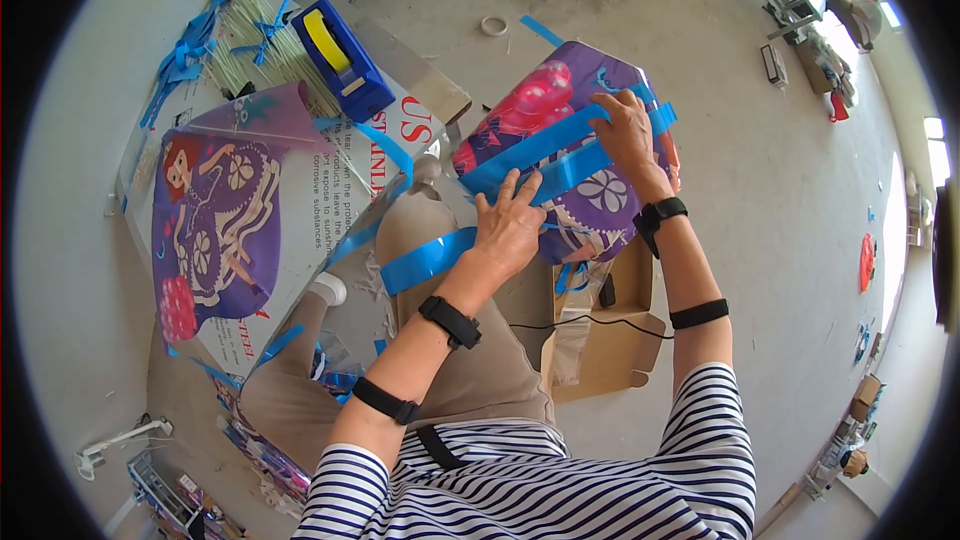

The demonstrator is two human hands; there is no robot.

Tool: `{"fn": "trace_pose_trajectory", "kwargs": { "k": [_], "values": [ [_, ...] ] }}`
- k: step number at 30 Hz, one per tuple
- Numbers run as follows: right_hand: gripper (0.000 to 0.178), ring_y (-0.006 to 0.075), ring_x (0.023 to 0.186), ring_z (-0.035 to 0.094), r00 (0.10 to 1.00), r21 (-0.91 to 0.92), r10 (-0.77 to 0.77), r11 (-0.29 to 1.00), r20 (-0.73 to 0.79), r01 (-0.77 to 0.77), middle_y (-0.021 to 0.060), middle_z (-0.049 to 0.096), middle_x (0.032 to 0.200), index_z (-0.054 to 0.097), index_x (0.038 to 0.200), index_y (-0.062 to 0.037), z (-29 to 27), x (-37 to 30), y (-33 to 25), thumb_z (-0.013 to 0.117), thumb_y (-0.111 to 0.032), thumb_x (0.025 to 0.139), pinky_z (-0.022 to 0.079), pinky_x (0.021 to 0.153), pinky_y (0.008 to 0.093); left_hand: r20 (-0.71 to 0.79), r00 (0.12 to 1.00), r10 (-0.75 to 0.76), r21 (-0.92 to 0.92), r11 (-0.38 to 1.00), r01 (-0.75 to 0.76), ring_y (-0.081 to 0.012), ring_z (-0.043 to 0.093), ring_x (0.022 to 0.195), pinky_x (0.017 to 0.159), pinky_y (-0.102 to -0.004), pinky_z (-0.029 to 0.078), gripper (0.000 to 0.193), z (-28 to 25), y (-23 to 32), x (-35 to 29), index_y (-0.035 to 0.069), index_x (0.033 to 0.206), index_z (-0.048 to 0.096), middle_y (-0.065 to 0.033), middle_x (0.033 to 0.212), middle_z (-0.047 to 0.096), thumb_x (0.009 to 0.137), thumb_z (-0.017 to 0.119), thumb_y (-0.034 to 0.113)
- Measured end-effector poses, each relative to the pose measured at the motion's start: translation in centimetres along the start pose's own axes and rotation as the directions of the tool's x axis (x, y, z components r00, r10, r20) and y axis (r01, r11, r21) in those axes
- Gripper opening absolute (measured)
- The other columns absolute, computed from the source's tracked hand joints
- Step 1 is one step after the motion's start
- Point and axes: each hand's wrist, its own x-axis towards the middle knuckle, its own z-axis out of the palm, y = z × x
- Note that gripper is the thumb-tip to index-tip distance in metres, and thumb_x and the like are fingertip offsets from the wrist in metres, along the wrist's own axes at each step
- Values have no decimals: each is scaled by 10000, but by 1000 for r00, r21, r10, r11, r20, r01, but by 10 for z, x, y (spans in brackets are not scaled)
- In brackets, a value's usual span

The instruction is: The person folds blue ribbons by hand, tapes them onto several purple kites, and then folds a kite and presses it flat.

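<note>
Centre frame – my left hand (507, 232), fingers apart, likely steadies blue strip (550, 141) against purple sheet (602, 191); right hand (625, 135) bent over it – can't tell if clamped.

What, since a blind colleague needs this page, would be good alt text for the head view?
A person's left hand, fingers spread, and right hand are on blue ribbon across a purple printed sheet. At left, a table holds a second sheet and a blue tape dispenser; an open cardboard box sits partly behind the first sheet.
</note>
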Motion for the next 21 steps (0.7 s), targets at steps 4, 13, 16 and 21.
{"fn": "trace_pose_trajectory", "kwargs": {
  "k": [4, 13, 16, 21],
  "values": [
    [283, 298, 1066, 556, 991, -212, 62, 977, 122, -35, 92, 596, 1076, 734, 976, -174, 1, 14, 5, 728, -56, 718, 461, 868, 417, 6, 1000, 14, 9, 1000, -14, -397, 286, 1462, 1032, -740, 315, 85, 1, 2, -2, 80, 872, 752, -119, 1559, 377, 863, 668, 91],
    [208, 340, 1119, 544, 980, -239, 140, 965, 144, -103, 106, 599, 1135, 732, 895, -180, -4, 37, 43, 721, -76, 716, 467, 893, 441, -40, 998, 45, 16, 999, -44, -441, 302, 1443, 1040, -749, 299, 72, 5, 3, 1, 71, 838, 737, -122, 1548, 391, 860, 670, 85],
    [226, 365, 1152, 550, 902, -257, 426, 866, -70, -429, 127, 621, 1164, 745, 959, -171, -9, 45, 68, 733, -149, 735, 487, 919, 451, -29, 998, 49, 39, 998, -48, -440, 291, 1448, 1043, -755, 288, 75, 4, 3, -1, 73, 818, 727, -115, 1547, 394, 853, 661, 74],
    [280, 353, 1099, 623, 770, -272, 638, 740, -3, -615, 149, 684, 1086, 769, 1017, -145, -2, 49, 102, 734, -211, 747, 517, 926, 417, -20, 999, 36, 75, 997, -34, -441, 272, 1455, 1056, -776, 238, 93, 4, 4, 0, 86, 793, 718, -105, 1548, 395, 843, 645, 57]
  ]
}}
